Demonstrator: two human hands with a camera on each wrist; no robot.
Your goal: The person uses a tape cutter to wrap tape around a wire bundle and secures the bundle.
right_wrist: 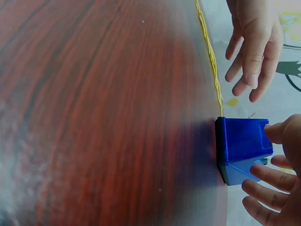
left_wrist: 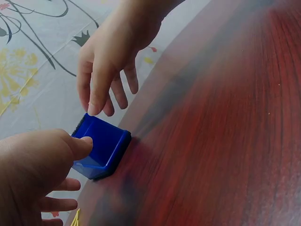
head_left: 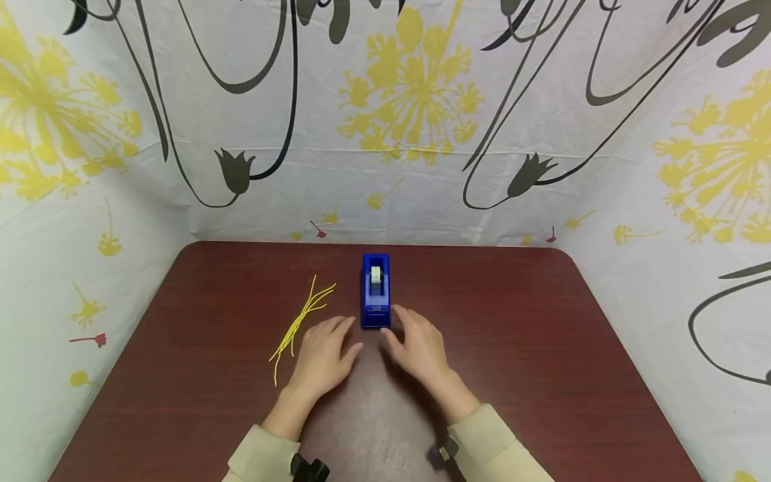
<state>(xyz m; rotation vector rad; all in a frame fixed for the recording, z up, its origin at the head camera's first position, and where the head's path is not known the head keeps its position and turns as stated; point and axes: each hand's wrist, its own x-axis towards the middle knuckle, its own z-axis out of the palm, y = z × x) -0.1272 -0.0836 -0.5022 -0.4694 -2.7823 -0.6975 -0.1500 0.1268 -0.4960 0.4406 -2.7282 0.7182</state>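
Note:
A blue tape dispenser (head_left: 376, 317) with a small roll of tape (head_left: 376, 274) in it stands upright on the table, its near end toward me. My left hand (head_left: 322, 356) is just left of that near end, fingers spread and holding nothing. On the other side, my right hand (head_left: 423, 345) has its fingertips right at the dispenser's near right corner, fingers extended rather than curled round it. In the right wrist view the right hand's fingers (right_wrist: 270, 178) lie loosely apart alongside the dispenser (right_wrist: 244, 141). A loose bunch of thin yellow strings (head_left: 296, 328) lies left of my left hand.
The dark red-brown wooden table (head_left: 512, 321) has rounded far corners. A white cloth (head_left: 337, 181) printed with yellow and grey flowers hangs behind it and along both sides. A dark device (head_left: 309, 468) is strapped at my left wrist, with another (head_left: 443, 453) at my right.

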